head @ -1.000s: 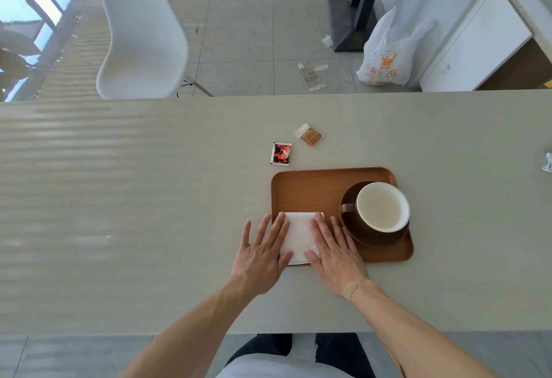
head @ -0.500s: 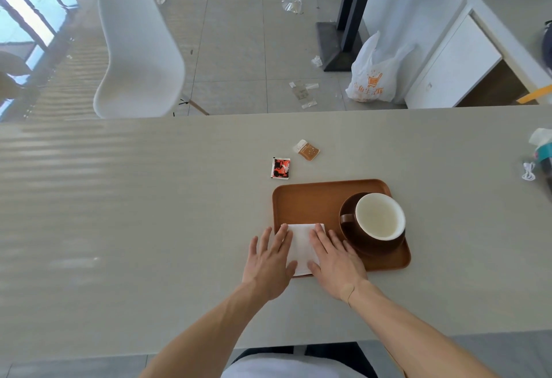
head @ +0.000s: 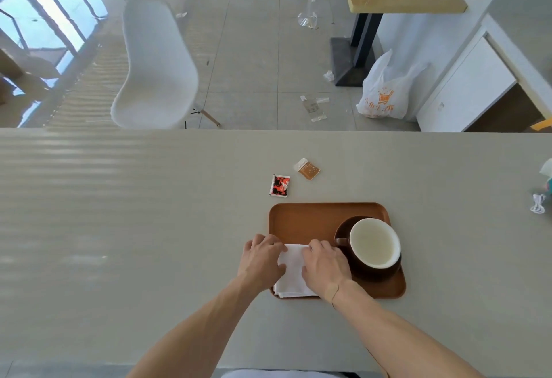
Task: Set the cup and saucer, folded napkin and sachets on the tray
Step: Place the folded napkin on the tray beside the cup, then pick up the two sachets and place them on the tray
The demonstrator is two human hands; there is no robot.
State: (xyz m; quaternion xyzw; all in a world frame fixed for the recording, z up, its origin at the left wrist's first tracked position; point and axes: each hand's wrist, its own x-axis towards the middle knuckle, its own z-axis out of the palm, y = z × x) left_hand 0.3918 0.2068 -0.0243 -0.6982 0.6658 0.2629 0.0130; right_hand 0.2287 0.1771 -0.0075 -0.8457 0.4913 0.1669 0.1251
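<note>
the napkin (head: 294, 270) is thin, soft and light, so it will likely crease or slide under any drag; it looks best taken by its edges or far corners, with fingers pinching the layers together so the fold keeps. it lies folded in the near left corner of the tray (head: 301, 220), just beside the saucer (head: 343, 229) that carries the cup (head: 375, 243).

the left hand (head: 261, 259) sits on the napkin's left edge and the right hand (head: 324, 265) on its right edge, with white cloth showing between them. both sets of fingers are curled at the knuckles over the far corners. whether the tips pinch the cloth or only press it cannot be told, since they are hidden beneath the hands.

the red sachet (head: 280, 185) and the brown sachet (head: 307, 168) lie on the table (head: 119, 228) beyond the tray, apart from both hands, not yet placed.
</note>
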